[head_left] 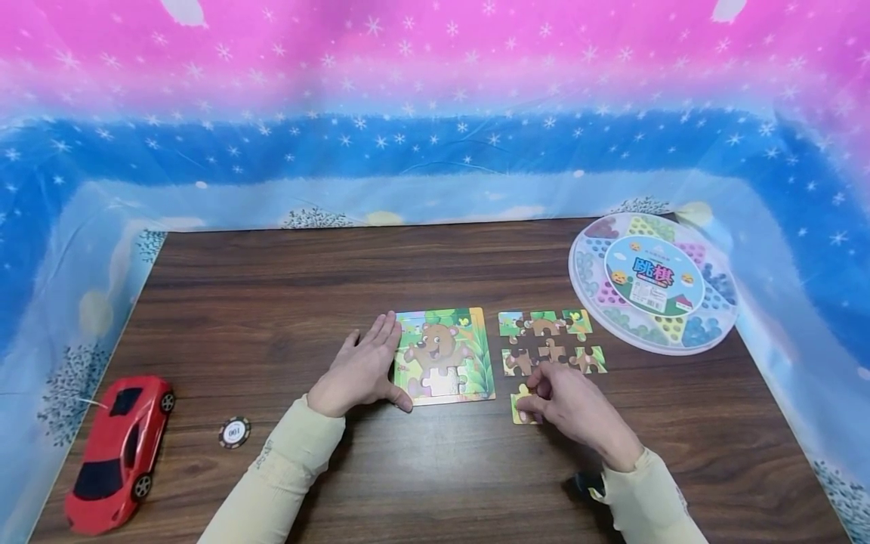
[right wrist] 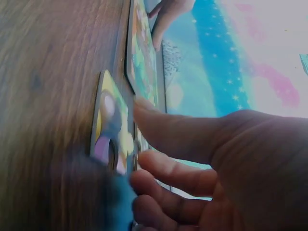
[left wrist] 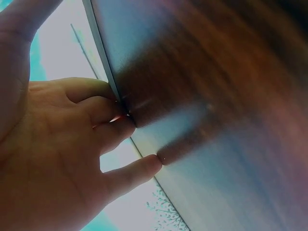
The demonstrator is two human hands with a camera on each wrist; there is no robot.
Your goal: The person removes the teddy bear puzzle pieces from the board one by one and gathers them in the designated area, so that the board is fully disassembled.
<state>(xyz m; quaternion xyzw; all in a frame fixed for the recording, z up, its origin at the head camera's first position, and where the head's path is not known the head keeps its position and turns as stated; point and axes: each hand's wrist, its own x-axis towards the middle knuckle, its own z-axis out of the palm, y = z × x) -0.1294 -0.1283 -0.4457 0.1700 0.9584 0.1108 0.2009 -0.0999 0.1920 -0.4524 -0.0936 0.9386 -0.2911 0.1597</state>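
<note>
A square bear jigsaw puzzle board (head_left: pixel 486 347) lies at mid-table, with a pale piece-shaped patch low in its picture. My left hand (head_left: pixel 367 366) rests against its left edge, fingers extended along the side and thumb at the near corner. To the board's right, my right hand (head_left: pixel 574 404) reaches down to a loose puzzle piece (head_left: pixel 515 417). In the right wrist view this puzzle piece (right wrist: pixel 108 110) lies close to the wood, thumb and index fingertips spaced apart right at its upper face. Several other puzzle pieces (head_left: pixel 546 325) sit in two rows beyond the right hand.
A round Chinese checkers set (head_left: pixel 615 313) stands at the back right. On the left are a red toy car (head_left: pixel 109 453) and a poker chip (head_left: pixel 234 432). A small black object (head_left: pixel 583 486) lies by the right sleeve. Snowflake-patterned cloth (head_left: pixel 435 143) borders the table's back and sides.
</note>
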